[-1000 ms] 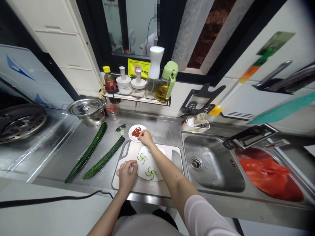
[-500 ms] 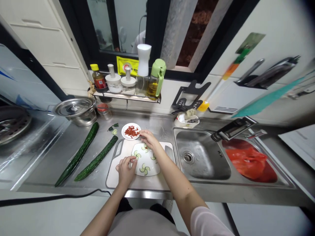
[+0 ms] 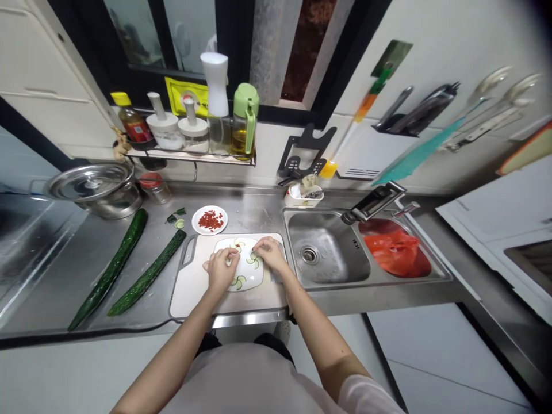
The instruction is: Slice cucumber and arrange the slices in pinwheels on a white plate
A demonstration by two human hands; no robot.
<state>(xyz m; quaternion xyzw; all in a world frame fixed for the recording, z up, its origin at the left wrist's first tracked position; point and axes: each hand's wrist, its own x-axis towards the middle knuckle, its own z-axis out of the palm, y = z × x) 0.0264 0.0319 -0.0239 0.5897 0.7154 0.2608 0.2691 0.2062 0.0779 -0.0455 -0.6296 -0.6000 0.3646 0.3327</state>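
Note:
My right hand reaches over the right part of a white plate, its fingertips pinched close to a fan of cucumber slices. Whatever is between those fingertips is too small to make out. At the plate's left edge is my left hand, thumb and fingers drawn together; their contents cannot be told. More curved slices lie in fans on the plate, and a red bit shows on the upper one. Under the plate is a pale cutting board. Red pieces fill a small white dish behind it.
Two cucumbers lie to the left, near cucumber scraps. A lidded steel pot and a red-capped jar stand behind. On the right is a sink with a red plastic bag. A seasoning shelf hangs above.
My right hand has moved from the dish of red pieces down to the right side of the plate. My left hand stays by the plate's left edge. The view has shifted to the right.

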